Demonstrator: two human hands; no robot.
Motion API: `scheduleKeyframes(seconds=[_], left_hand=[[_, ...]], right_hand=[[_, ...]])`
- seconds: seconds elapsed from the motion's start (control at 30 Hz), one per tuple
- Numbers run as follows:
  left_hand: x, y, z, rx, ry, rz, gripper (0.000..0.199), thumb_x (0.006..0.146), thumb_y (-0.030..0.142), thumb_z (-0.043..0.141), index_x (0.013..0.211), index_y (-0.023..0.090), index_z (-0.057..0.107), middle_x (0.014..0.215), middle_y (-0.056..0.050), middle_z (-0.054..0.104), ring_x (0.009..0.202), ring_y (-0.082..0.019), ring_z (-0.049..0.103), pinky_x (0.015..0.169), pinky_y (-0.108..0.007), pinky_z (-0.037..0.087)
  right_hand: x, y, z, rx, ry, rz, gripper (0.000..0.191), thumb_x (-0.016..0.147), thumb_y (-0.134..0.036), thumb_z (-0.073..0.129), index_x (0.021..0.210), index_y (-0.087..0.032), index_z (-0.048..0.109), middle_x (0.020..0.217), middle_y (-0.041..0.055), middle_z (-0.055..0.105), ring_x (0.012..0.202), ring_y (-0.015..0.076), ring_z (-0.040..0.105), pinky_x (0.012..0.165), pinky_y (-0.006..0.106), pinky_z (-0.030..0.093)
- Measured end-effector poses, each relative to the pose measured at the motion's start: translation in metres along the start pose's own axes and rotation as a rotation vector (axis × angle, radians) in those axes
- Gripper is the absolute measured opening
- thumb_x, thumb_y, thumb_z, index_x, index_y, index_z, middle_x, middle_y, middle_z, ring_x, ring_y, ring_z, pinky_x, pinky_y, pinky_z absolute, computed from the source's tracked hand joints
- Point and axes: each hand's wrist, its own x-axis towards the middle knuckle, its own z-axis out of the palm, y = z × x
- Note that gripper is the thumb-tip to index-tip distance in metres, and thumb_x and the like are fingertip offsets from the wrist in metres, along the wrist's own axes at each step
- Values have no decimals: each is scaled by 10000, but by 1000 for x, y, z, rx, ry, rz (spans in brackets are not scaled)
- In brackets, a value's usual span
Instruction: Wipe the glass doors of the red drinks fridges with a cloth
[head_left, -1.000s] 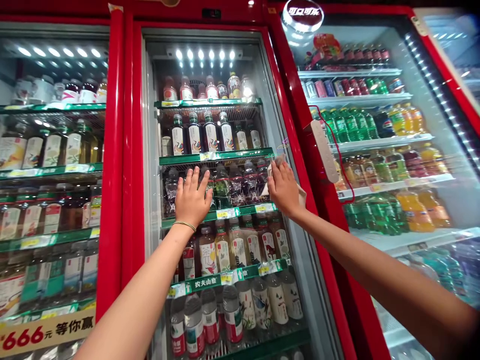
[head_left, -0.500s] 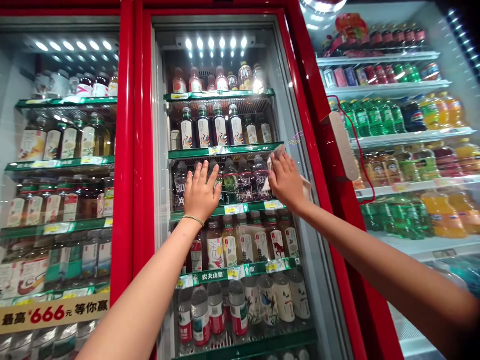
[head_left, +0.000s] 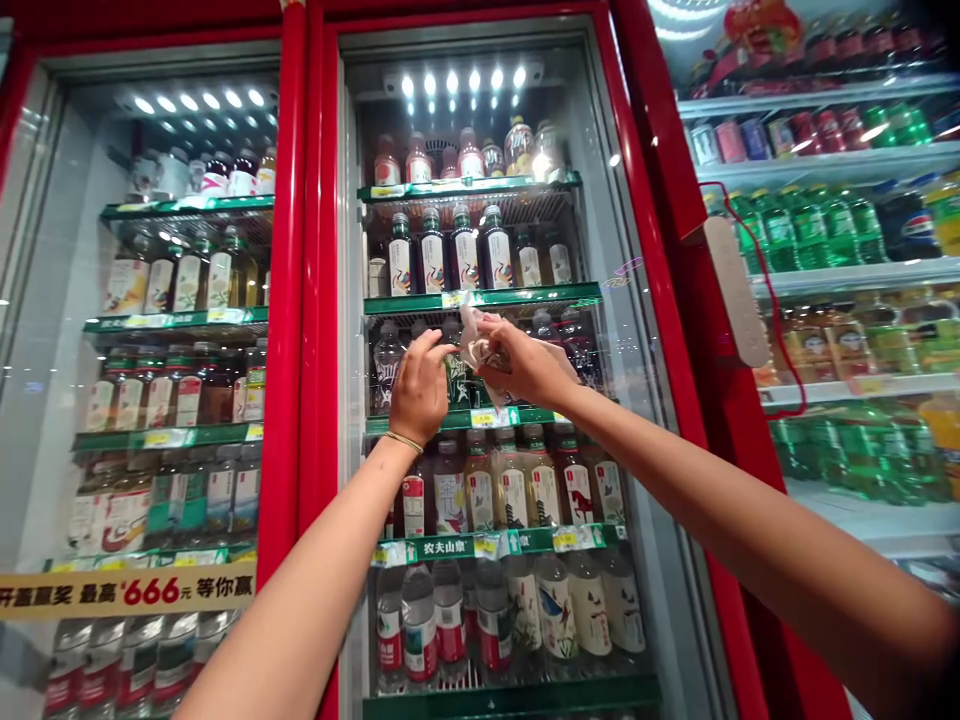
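Glass cooler door (head_left: 630,440) | right hand (head_left: 521,362) gripping pale cloth (head_left: 477,335) | left hand (head_left: 420,388) beside it, empty, fingers loosely curled

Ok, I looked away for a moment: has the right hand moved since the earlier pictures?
Yes: the right hand, with the cloth, has moved left, away from the middle door's right red frame and towards the left hand.

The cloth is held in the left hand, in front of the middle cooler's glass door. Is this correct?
Not quite: the head view shows the cloth held in the right hand, not the left hand. It is in front of the middle cooler's glass door.
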Motion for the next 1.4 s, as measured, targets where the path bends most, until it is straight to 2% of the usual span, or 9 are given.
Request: scheduleKeyframes(seconds=[0.17, 0.3, 0.5, 0.67, 0.87, 1.0, 1.1, 1.23, 1.4], left_hand=[[1, 2, -4, -28, -241, 121, 411, 1041, 264, 338, 1336, 240, 624, 1349, -50, 690, 1430, -221, 506, 1254, -520, 342], [3, 3, 0, 57, -305, 138, 453, 1056, 426, 359, 1379, 244, 619, 1395, -77, 656, 1416, -247, 514, 1259, -520, 316], [9, 24, 7, 190, -322, 100, 606, 935, 708, 507, 1300, 245, 649, 1247, -121, 662, 1333, -330, 532, 1258, -618, 267], [21, 53, 19, 309, -245, 71, 372, 903, 488, 675, 1142, 204, 653, 1272, -160, 623, 1351, -379, 490, 1280, -714, 109], [50, 29, 22, 289, -343, 143, 218, 1037, 236, 412, 1069, 218, 627, 1165, -103, 681, 1167, -237, 613, 1024, -424, 565], [77, -13, 5, 382, -291, -41, 373, 1083, 386, 314, 1095, 212, 644, 1163, -88, 678, 1138, -235, 648, 917, -400, 595], [81, -14, 11, 362, -218, -123, 448, 1088, 402, 269, 1264, 205, 630, 1263, -91, 665, 1200, -241, 647, 999, -430, 566], [61, 24, 46, 322, -224, -94, 528, 1031, 449, 415, 1432, 119, 510, 1548, -196, 497, 1460, -379, 442, 1246, -612, 329], [47, 39, 61, 279, -246, -82, 416, 992, 492, 531, 1279, 193, 551, 1575, -161, 485, 1528, -378, 349, 1264, -665, 250]], right_hand=[[-8, -6, -10, 75, -126, -80, 634, 916, -430, 607, 1485, -235, 406, 1448, 102, 617, 1492, 291, 445, 1191, 533, 465], [-12, 0, -36, 23, -208, -132, 707, 923, -473, 572, 1550, -263, 321, 1645, 76, 414, 1544, 293, 356, 1240, 545, 399], [-41, 65, -72, -287, 113, 196, 505, 1047, -491, 328, 1493, -280, 431, 1645, 27, 428, 1569, 246, 304, 1302, 563, 246], [-61, 99, -70, -399, 126, 273, 603, 1047, -511, 303, 1595, -262, 325, 1694, 28, 332, 1591, 243, 244, 1313, 554, 193], [-64, 100, -68, -387, 144, 237, 616, 1056, -526, 282, 1629, -300, 269, 1701, -5, 316, 1592, 233, 240, 1319, 523, 198], [-66, 105, -67, -372, 160, 219, 627, 1054, -542, 287, 1640, -328, 227, 1706, -22, 305, 1586, 263, 251, 1313, 560, 199], [-67, 107, -66, -355, 161, 210, 631, 1054, -544, 287, 1638, -310, 243, 1708, -11, 302, 1588, 282, 245, 1310, 583, 196], [-67, 106, -67, -331, 155, 218, 625, 1054, -529, 280, 1633, -297, 271, 1701, -5, 316, 1592, 273, 237, 1316, 581, 185], [-67, 105, -67, -325, 162, 218, 622, 1053, -539, 270, 1631, -312, 276, 1696, -7, 326, 1591, 261, 241, 1312, 591, 186]])
